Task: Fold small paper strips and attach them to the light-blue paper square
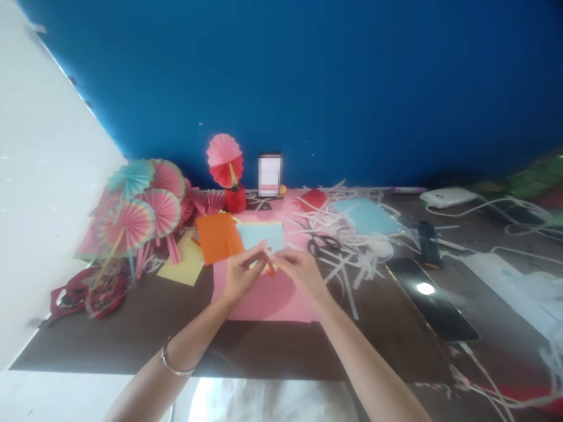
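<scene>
My left hand (241,272) and my right hand (303,272) meet fingertip to fingertip above a pink sheet (268,305). Both are closed in a pinch; whatever small, pale thing lies between the fingers is too blurred to name. Just beyond them lies a light blue piece of paper (266,233). An orange paper (217,237) rests left of it, partly over a yellow sheet (183,265). Under the fingers a small orange bit (270,269) shows. Dark-handled scissors (324,241) lie right of my right hand among white paper strips (352,258).
Folded paper fans (127,225) crowd the left side, behind a red-framed object (105,293). A pink-and-red fan (225,155) stands in a red cup (236,200). At the back a phone (270,174) stands upright. A larger phone (433,299) and cables lie at right.
</scene>
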`<state>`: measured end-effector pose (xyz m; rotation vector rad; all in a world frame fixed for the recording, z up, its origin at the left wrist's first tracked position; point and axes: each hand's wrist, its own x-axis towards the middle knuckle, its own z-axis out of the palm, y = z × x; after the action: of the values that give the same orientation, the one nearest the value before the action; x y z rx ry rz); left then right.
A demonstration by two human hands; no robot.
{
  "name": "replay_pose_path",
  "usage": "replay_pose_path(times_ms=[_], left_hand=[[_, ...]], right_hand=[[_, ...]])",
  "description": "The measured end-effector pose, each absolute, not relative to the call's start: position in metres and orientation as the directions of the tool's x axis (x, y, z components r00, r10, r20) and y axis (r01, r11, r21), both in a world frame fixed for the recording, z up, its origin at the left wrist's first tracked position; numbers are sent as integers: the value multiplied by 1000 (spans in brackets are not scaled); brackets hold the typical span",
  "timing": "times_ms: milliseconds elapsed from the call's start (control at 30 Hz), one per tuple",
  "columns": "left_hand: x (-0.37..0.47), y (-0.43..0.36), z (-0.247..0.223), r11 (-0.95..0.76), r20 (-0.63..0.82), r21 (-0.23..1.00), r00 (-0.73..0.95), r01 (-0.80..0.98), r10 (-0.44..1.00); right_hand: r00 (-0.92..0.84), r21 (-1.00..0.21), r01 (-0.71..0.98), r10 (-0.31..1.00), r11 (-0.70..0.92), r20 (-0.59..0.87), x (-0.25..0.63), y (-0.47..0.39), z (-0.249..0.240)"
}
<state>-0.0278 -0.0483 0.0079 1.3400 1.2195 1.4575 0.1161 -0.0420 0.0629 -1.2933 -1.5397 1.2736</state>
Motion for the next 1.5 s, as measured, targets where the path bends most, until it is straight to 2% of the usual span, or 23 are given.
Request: replay_pose_path(times_ms=[267,767,1200,1367,1500], left_hand=[[-28,-49,8,-204,205,979,-94,22,974],[-28,-49,1,-287,291,954,-40,89,956],[-27,-50,5,-287,290,951,-2,115,957],[-27,-50,4,-289,290,955,8,71,957],[-26,-50,4,-273,274,961,26,-38,961]], right_hand=[[-175,-967,246,984,62,19,111,-43,60],[-145,-953,296,989,57,14,110,-39,51],[-107,-943,324,993,74,40,109,-37,46],[-94,-939,331,993,93,65,109,-37,47],[-89,-933,342,993,110,84,109,-37,48]])
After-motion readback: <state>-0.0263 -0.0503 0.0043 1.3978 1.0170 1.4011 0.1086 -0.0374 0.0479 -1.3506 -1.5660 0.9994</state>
